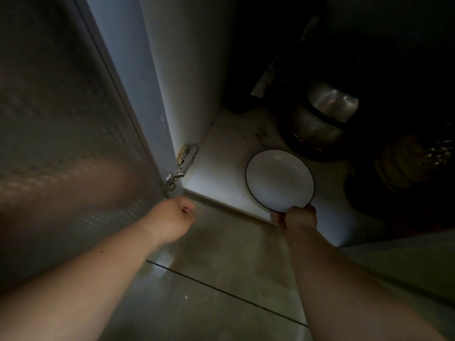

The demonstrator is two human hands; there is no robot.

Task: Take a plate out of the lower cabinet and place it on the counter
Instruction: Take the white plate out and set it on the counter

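One plate, white with a dark rim, sits on the cabinet floor. Two hands are in view: the left hand and the right hand. One open door stands at the left. Two metal hinge parts show at the door's lower corner. One metal pot can be made out in the dark at the back. Beside it lies one brownish stack, its pieces too dim to count. One floor seam crosses the tiles below.
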